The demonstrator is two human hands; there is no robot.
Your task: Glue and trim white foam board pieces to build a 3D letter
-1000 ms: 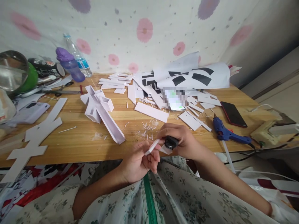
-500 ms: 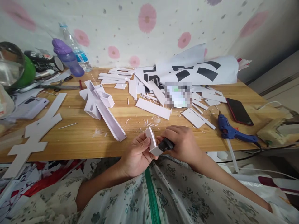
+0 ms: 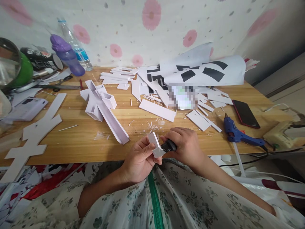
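Observation:
My left hand pinches a small white board piece between thumb and fingers, near the table's front edge. Wrapped round a black-handled cutter, my right hand is just to the right, with the cutter's tip against the lower part of the piece. White shavings lie on the wood beyond my hands. To the left rests a joined white board structure with open box-like arms. A flat white cutout lies farther left.
A blue glue gun and a phone lie at the right of the wooden table. White strips and printed paper are at the back. Bottles and scissors are back left.
The small white piece has tilted in my left hand, and the cutter has shifted slightly left against it. The whole view has moved a little.

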